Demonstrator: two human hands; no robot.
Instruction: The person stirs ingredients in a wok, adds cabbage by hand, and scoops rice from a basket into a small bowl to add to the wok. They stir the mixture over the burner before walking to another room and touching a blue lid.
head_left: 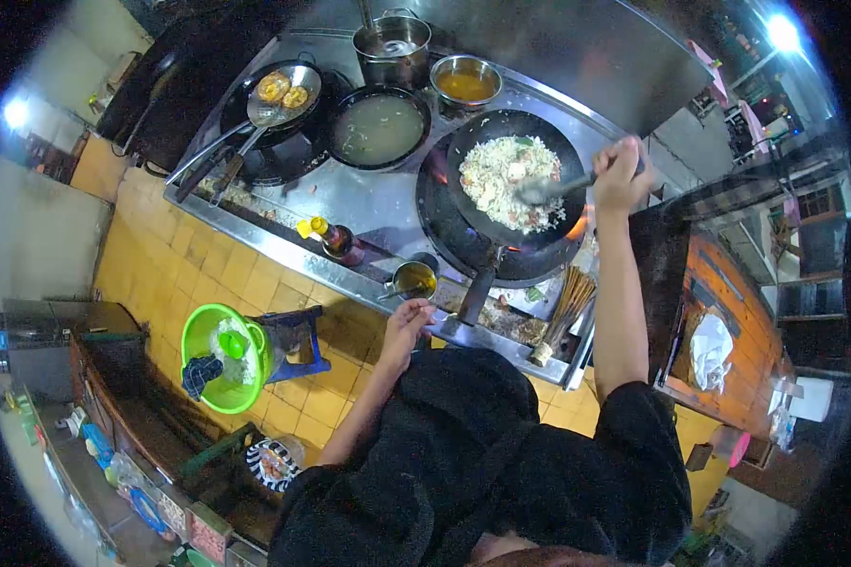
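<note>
My right hand (pixel 620 172) is closed on the handle of a metal ladle (pixel 548 188) whose bowl rests in fried rice (pixel 508 180) inside a black wok (pixel 511 175). Flames show under the wok's right side. The wok's handle (pixel 476 295) points toward me. My left hand (pixel 407 326) hangs loosely curled at the stove's front edge, just below a small metal cup (pixel 413 278) of yellowish liquid, holding nothing.
A pot of broth (pixel 378 128), a steel pot (pixel 392 47), a bowl of orange sauce (pixel 465 83) and a pan with a skimmer (pixel 282 90) stand on the stove. A sauce bottle (pixel 331 236) lies near the front. A green bucket (pixel 225 357) sits on the yellow tile floor.
</note>
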